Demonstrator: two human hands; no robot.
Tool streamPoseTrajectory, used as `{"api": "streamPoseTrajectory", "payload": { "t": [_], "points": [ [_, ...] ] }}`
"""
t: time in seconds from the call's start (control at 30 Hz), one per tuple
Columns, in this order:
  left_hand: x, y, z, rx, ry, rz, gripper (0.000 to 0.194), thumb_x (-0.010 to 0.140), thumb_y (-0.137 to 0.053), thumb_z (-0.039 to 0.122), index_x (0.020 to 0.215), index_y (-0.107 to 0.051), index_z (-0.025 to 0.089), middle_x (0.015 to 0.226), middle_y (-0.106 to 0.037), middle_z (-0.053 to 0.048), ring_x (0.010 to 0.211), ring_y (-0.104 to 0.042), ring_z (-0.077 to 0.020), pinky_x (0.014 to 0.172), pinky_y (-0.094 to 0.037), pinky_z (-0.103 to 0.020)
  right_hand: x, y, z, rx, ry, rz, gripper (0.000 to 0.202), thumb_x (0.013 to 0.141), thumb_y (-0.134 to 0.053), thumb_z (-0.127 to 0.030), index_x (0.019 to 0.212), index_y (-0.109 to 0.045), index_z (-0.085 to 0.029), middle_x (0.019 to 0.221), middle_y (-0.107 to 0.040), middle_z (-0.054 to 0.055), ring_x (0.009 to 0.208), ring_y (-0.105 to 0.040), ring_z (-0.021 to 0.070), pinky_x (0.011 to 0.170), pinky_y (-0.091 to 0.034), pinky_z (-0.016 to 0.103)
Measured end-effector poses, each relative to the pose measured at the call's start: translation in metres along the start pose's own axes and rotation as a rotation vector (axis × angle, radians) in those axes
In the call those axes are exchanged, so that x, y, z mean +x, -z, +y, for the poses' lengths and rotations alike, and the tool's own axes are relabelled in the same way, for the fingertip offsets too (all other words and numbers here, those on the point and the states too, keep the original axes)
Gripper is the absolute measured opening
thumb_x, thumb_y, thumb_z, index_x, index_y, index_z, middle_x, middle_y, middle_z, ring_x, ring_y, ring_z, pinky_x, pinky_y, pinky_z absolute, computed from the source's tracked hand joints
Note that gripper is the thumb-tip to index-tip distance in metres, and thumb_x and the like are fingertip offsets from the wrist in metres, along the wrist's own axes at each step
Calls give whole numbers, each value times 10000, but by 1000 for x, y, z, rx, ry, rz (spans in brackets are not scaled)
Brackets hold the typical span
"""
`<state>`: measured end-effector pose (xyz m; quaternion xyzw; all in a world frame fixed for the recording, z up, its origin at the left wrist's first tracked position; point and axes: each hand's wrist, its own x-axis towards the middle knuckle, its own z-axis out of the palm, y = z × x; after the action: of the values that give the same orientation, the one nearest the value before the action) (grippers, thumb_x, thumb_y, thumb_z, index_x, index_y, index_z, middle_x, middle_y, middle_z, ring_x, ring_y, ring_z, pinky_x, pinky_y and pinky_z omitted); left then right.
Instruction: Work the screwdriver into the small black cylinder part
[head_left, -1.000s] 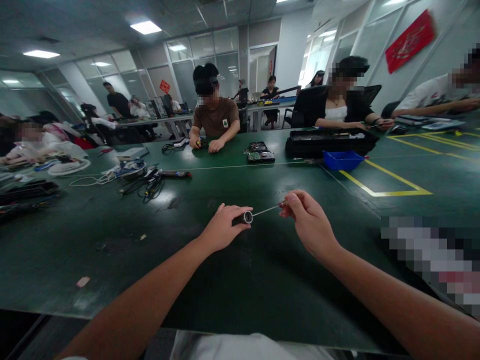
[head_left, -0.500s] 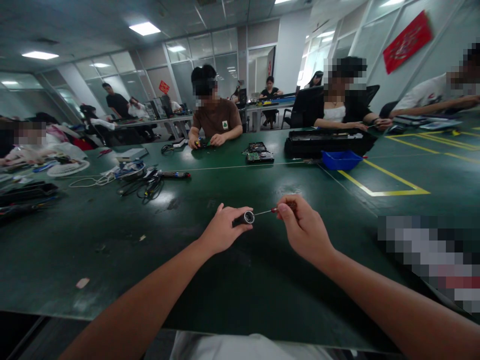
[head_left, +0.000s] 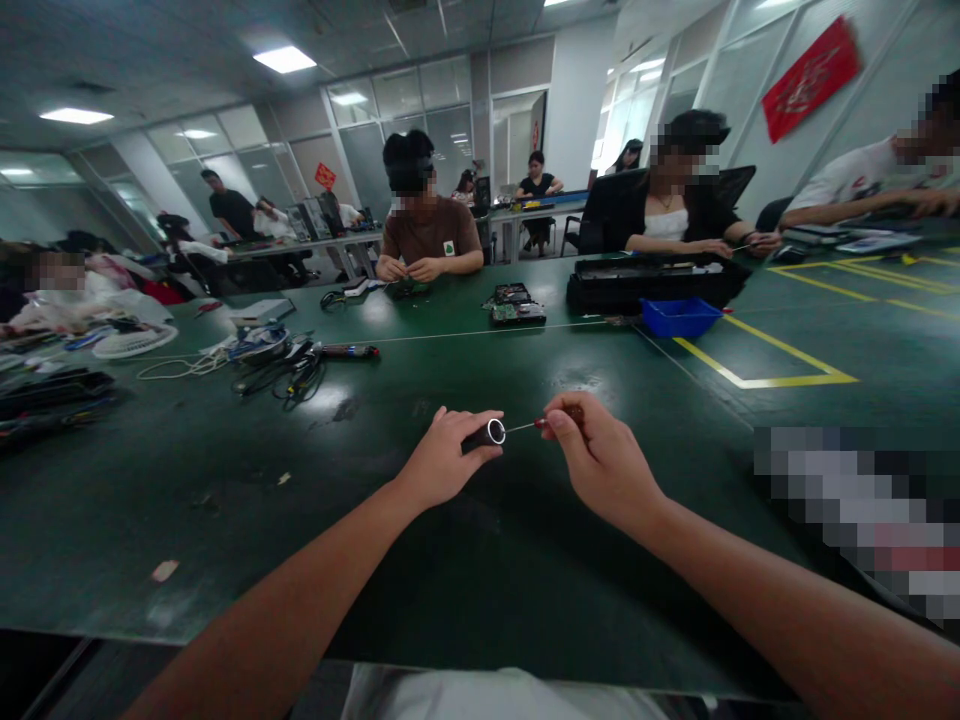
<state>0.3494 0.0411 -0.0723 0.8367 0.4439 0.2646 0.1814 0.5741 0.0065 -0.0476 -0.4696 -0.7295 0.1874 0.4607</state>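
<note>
My left hand point(head_left: 439, 458) is closed around a black flashlight-like tube point(head_left: 475, 437), held a little above the green table. The tube's round end faces me and to the right, with a bright silver ring around a dark opening. In my right hand point(head_left: 609, 455) is a thin screwdriver point(head_left: 525, 426) with a reddish-brown handle, mostly covered by my fingers. Its metal shaft points left, and the tip meets the tube's open end; how deep it goes I cannot tell.
Tangled cables point(head_left: 300, 370) lie on the green table point(head_left: 420, 600) at left. Ahead are opened electronics point(head_left: 517, 308), a blue tray point(head_left: 681, 318) and a long black housing point(head_left: 600, 285). A blurred-out object point(head_left: 847, 510) lies at right. Several people sit across the table.
My right hand and the screwdriver have shifted slightly left, closer to the tube. The tube's end has tilted a little, and its ring looks brighter.
</note>
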Motion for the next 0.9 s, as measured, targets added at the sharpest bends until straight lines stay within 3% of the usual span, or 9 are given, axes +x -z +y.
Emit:
{"api": "streamPoseTrajectory", "payload": {
  "t": [0.2, 0.4, 0.63, 0.9],
  "points": [
    [1, -1, 1, -6, 21, -10, 447, 920, -652, 367, 1357, -571, 312, 1207, -676, -34, 1124, -574, -245, 1159, -244, -569, 0, 0, 4, -1, 2, 31, 182, 1018, -432, -342, 988, -553, -210, 811, -675, 35, 756, -671, 193, 676, -486, 331],
    [0, 0, -2, -17, 63, -22, 424, 912, -665, 347, 1329, -595, 314, 1167, -682, -19, 1089, -575, -241, 1153, -244, -567, -2, 5, 5, -28, 43, 151, 172, 1024, -434, -343, 998, -546, -215, 783, -643, 17, 686, -628, 167, 617, -450, 298],
    [0, 1, -1, -23, 73, -35, 424, 923, -646, 354, 1340, -586, 312, 1212, -670, -37, 1118, -568, -250, 1150, -247, -560, -1, 2, 2, -58, 97, 14, 172, 1016, -429, -320, 987, -549, -200, 787, -642, 30, 668, -619, 166, 607, -448, 298],
    [0, 2, 0, -18, 92, -63, 432, 922, -644, 354, 1349, -579, 324, 1193, -674, -27, 1134, -565, -255, 1161, -208, -581, -1, 4, 6, -70, 92, 100, 173, 1016, -441, -328, 973, -552, -203, 785, -642, 24, 667, -618, 162, 619, -441, 295]
  ]
}}
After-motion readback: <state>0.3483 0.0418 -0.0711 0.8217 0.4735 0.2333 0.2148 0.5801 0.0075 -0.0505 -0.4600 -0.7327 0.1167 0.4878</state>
